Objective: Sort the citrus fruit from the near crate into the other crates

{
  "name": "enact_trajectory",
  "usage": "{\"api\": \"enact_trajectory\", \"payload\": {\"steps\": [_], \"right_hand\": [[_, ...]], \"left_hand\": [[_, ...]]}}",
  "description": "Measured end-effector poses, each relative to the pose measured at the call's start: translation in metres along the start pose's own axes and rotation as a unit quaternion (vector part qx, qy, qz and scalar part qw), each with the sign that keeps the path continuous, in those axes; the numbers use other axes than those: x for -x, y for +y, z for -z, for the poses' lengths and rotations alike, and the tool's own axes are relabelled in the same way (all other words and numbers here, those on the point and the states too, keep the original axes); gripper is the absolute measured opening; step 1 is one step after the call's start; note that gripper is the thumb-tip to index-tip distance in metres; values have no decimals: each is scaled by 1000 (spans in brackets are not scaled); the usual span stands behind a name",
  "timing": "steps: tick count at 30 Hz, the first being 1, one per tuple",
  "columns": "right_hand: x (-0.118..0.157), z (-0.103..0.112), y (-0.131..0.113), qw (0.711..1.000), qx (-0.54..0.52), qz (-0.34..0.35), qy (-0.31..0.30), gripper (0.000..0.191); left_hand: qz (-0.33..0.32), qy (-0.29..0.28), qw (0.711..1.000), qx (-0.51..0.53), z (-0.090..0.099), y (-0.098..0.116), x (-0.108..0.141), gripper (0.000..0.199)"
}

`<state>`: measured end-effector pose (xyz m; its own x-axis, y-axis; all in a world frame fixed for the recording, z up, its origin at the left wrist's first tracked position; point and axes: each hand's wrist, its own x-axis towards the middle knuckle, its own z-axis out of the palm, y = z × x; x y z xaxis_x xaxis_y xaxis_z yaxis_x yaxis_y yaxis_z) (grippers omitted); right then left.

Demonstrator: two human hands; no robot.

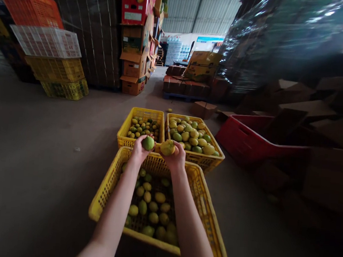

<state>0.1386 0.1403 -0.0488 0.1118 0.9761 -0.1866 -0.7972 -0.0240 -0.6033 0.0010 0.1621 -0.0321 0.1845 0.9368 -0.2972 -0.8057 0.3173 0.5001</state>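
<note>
My left hand (pixel 139 149) is closed around a green lemon (pixel 148 143). A larger yellow lemon (pixel 167 147) with brownish patches sits in the grip of my right hand (pixel 178 158). Both hands are held side by side over the far rim of the near yellow crate (pixel 203 205), where several green and yellow lemons (pixel 153 217) lie loosely on the bottom. Beyond my hands, the back left crate (pixel 123 141) contains smaller lemons (pixel 141 126). Heaped nearly to the rim of the back right crate (pixel 213 160) are bigger lemons (pixel 194 133). My forearms hide parts of the near crate.
A red bin (pixel 237 136) with cardboard stands to the right, beside a pile of flattened boxes (pixel 308 108). Stacked crates (pixel 58 68) are at the left. Behind are a column of cartons (pixel 133 67) and a loaded blue pallet (pixel 177 97). One lemon (pixel 170 110) lies on the floor.
</note>
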Motion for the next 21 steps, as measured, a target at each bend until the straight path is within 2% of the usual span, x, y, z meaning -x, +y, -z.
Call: {"api": "enact_trajectory", "payload": {"steps": [5, 7, 13, 16, 21], "right_hand": [[1, -2, 0, 997, -8, -21, 74, 7], [-1, 1, 2, 996, -11, -24, 86, 8], [-9, 6, 10, 996, 3, -49, 77, 13], [-10, 4, 14, 993, 15, -77, 89, 13], [-4, -4, 15, 995, 18, -99, 27, 18]], "left_hand": [[10, 21, 1000, 16, 7, 6, -4, 13], [11, 20, 999, 25, 10, 7, -6, 14], [11, 24, 999, 28, 16, 5, -12, 11], [11, 32, 999, 30, 15, 4, -12, 17], [13, 35, 997, 64, 13, 6, -10, 26]]}}
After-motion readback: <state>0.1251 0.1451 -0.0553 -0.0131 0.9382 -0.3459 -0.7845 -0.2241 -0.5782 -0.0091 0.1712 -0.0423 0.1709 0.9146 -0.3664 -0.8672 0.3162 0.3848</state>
